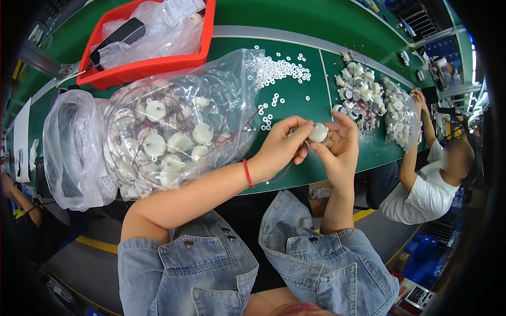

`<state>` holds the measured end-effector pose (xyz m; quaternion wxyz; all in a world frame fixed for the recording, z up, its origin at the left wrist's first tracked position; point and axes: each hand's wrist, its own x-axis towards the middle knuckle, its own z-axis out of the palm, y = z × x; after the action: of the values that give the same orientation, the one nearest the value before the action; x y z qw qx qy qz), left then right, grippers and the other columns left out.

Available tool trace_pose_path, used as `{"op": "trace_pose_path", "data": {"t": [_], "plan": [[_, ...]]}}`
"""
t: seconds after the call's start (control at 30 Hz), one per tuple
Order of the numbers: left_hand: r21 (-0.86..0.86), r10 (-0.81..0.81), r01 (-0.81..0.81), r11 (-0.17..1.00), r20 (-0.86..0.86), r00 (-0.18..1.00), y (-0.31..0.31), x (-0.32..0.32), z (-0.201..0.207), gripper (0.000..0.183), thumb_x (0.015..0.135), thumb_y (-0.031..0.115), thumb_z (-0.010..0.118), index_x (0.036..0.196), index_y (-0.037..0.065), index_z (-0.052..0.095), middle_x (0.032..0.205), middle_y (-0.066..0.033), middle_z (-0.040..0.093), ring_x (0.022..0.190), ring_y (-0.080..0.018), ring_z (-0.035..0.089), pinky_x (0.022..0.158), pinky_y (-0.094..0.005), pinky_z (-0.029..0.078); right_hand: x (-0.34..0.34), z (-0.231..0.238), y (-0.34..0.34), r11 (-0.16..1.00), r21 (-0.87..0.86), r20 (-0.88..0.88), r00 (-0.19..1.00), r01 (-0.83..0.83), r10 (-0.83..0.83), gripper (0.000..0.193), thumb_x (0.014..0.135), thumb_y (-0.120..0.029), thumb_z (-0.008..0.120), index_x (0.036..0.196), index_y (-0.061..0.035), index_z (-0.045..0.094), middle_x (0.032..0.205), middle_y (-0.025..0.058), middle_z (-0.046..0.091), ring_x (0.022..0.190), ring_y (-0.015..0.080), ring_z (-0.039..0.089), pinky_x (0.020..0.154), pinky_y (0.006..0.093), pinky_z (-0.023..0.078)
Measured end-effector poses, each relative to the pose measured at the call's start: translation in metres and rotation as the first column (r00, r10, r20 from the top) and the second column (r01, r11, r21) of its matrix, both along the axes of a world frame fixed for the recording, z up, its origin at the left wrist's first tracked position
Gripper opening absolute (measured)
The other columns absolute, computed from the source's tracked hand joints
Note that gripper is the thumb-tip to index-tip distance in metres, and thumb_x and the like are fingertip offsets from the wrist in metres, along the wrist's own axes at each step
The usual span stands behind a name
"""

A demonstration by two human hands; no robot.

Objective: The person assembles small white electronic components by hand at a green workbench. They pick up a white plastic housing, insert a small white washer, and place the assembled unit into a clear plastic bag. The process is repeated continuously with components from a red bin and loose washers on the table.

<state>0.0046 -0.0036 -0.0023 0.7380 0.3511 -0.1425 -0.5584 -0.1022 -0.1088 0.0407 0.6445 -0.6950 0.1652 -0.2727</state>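
Note:
Above the front edge of the green table, my two hands meet around a round white part (318, 132) with a small tab and thin dark wires hanging below. My left hand (284, 141), with a red band at its wrist, pinches the part's left edge between thumb and fingers. From the other side, my right hand (341, 150) steadies it between thumb and curled fingers, its index finger raised. Left of my hands lies a large clear bag (174, 126) full of similar white wired parts. Beyond them, many small white rings (279, 71) are spread on the table (308, 108).
A red bin (211, 31) with plastic bags and a black device stands back left. Another clear bag (79, 152) lies far left. At right are a pile of wired parts (361, 89) and another bagged pile (398, 113). A co-worker in a white shirt (421, 197) sits beyond.

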Motion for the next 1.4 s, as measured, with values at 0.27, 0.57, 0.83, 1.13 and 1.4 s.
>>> {"op": "trace_pose_path", "data": {"t": [0.27, 0.57, 0.83, 1.13, 1.4], "plan": [[0.018, 0.028, -0.028, 0.999, 0.035, 0.999, 0.001, 0.000, 0.009, 0.021, 0.102, 0.024, 0.051, 0.101, 0.004, 0.055, 0.081, -0.0035, 0.057, 0.054, -0.0066, 0.051, 0.044, -0.0198, 0.037, -0.003, -0.008, -0.006, 0.999, 0.025, -0.119, 0.993, 0.026, -0.022, 0.027, 0.092, -0.009, 0.065, 0.115, 0.0011, 0.055, 0.097, 0.0077, 0.065, 0.079, 0.0100, 0.062, 0.063, 0.0194, 0.045], [0.054, 0.059, -0.059, 0.997, 0.011, 0.998, 0.000, -0.002, 0.004, 0.021, 0.102, 0.024, 0.051, 0.108, 0.004, 0.053, 0.090, -0.0081, 0.060, 0.059, -0.0089, 0.056, 0.049, -0.0226, 0.046, 0.007, -0.023, -0.008, 0.995, -0.091, -0.123, 0.992, -0.039, 0.027, 0.023, 0.098, -0.017, 0.057, 0.116, -0.0021, 0.058, 0.089, -0.0006, 0.057, 0.070, 0.0049, 0.051, 0.059, 0.0186, 0.039], [0.117, -0.029, 0.034, 0.993, -0.041, 0.999, -0.004, -0.005, 0.003, 0.030, 0.103, 0.025, 0.047, 0.117, -0.001, 0.049, 0.104, -0.0130, 0.059, 0.088, -0.0173, 0.063, 0.075, -0.0332, 0.059, 0.030, -0.023, -0.044, 0.958, 0.277, 0.018, 0.997, 0.067, -0.075, 0.016, 0.100, -0.012, 0.053, 0.109, 0.0001, 0.057, 0.075, -0.0007, 0.053, 0.053, 0.0042, 0.035, 0.048, 0.0207, 0.026], [0.113, -0.100, 0.099, 0.989, 0.008, 0.995, -0.006, -0.008, -0.004, 0.031, 0.103, 0.022, 0.047, 0.119, -0.004, 0.049, 0.108, -0.0141, 0.058, 0.095, -0.0191, 0.063, 0.079, -0.0340, 0.059, 0.039, -0.015, -0.049, 0.914, 0.393, 0.183, 0.983, -0.103, 0.032, 0.039, 0.100, -0.037, 0.053, 0.106, 0.0013, 0.059, 0.080, 0.0001, 0.054, 0.068, 0.0084, 0.043, 0.066, 0.0263, 0.037], [0.075, -0.186, 0.182, 0.980, 0.054, 0.981, -0.006, -0.010, -0.006, 0.026, 0.103, 0.023, 0.046, 0.105, -0.003, 0.051, 0.088, -0.0075, 0.054, 0.080, -0.0138, 0.060, 0.064, -0.0313, 0.060, 0.065, -0.016, -0.027, 0.947, 0.319, -0.197, 0.980, 0.036, 0.029, 0.020, 0.097, -0.022, 0.061, 0.107, -0.0045, 0.059, 0.071, -0.0007, 0.052, 0.047, 0.0040, 0.041, 0.040, 0.0186, 0.027]]}}
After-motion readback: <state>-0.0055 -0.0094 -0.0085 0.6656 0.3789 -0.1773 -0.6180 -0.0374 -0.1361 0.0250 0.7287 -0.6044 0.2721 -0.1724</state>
